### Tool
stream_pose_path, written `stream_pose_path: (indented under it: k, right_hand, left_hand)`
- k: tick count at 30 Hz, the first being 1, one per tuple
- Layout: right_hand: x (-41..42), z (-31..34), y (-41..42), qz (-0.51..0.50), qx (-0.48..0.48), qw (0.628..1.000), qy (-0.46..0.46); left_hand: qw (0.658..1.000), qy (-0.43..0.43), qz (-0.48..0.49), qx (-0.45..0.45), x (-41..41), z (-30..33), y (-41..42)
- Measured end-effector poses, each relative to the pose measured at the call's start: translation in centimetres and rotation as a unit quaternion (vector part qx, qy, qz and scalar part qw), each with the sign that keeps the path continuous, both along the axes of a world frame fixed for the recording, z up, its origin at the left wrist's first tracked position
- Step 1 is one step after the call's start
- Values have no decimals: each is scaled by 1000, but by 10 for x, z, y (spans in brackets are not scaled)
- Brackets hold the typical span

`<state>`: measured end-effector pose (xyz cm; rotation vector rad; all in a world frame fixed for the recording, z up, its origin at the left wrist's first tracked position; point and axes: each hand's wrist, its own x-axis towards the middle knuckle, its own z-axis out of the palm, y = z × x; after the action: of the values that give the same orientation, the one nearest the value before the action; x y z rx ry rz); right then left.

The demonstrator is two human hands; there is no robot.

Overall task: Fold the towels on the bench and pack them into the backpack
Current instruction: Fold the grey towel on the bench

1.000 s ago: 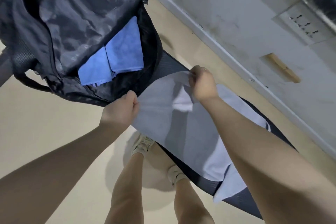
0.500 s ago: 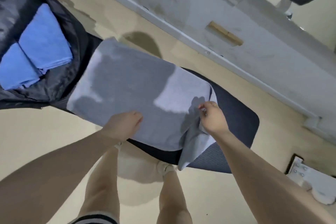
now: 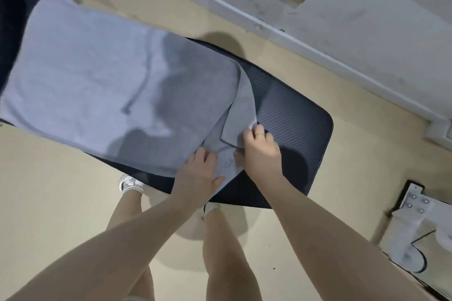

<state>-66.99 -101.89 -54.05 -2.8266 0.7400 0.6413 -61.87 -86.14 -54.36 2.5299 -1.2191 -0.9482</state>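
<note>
A: Where was the grey towel (image 3: pixel 97 76)?

B: Spread flat over the left and middle of the dark padded table (image 3: pixel 293 110), with its right end doubled into a flap near the table's front edge. Half a second before, that end hung loose over the front edge; by this moment it had been gathered up onto the pad.

A: And the hands?

B: The left hand (image 3: pixel 198 176) lay on the near right corner, fingers (image 3: pixel 205 156) pressed onto the cloth and nearly together; whether they pinched it or only pinned it I could not tell. The right hand (image 3: pixel 260 149), just beside it, had its fingers (image 3: pixel 254 134) closed on the edge of the turned-over flap. Earlier the 2 hands were well apart along the front edge; the left had moved across to meet the right.

A: Meaning for the task?

B: I judged both had taken the same end, ready to carry it over for the first fold. Nothing was folded through yet.

A: The backpack (image 3: pixel 9 32)?

B: Only a dark sliver at the far left edge. 1 second earlier it filled the upper left, open, with 2 blue towels inside; the view had swung right.
</note>
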Motion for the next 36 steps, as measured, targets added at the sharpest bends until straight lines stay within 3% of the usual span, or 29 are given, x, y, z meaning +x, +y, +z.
stream_pose_path:
  k: [2, 4, 7, 11, 13, 15, 19, 25, 27, 30, 32, 36]
  right_hand:
    - [-3, -1, -8, -21, 47, 997, -63]
    - [-4, 7, -22, -165, 206, 958, -115]
    - [-3, 31, -41, -378, 365, 835, -163]
    - [-2, 55, -53, -497, 476, 702, -182]
    - [-5, 59, -54, -503, 487, 694, -167]
    - [-8, 61, -58, -520, 466, 690, -189]
    - [-16, 68, -82, -577, 417, 658, -247]
    - [-35, 65, -130, -559, 326, 737, -198]
    - [-40, 61, -137, -541, 276, 778, -160]
    - [-50, 59, -135, -449, 183, 874, -29]
    - [-53, 60, -126, -400, 125, 906, 52]
    - [-36, 70, -97, -241, 82, 964, 80]
  left_hand:
    - [1000, -23, 0, 16, -3, 6, -5]
    - [999, -24, 8, 25, -6, 14, -15]
    - [999, -9, -1, 54, -10, 20, -31]
    - [993, -25, -31, 109, -14, 20, -46]
    - [991, -50, -34, 119, -12, 27, -54]
    - [994, -23, -10, 103, -12, 35, -62]
    - [987, 150, 40, 44, -22, 59, -80]
    - [959, 278, 36, -41, -54, 76, -112]
    - [948, 316, 23, -18, -72, 73, -116]
    - [934, 348, -54, 65, -99, 69, -116]
    - [928, 349, -86, 97, -104, 67, -110]
    - [940, 316, -14, 127, -62, 59, -79]
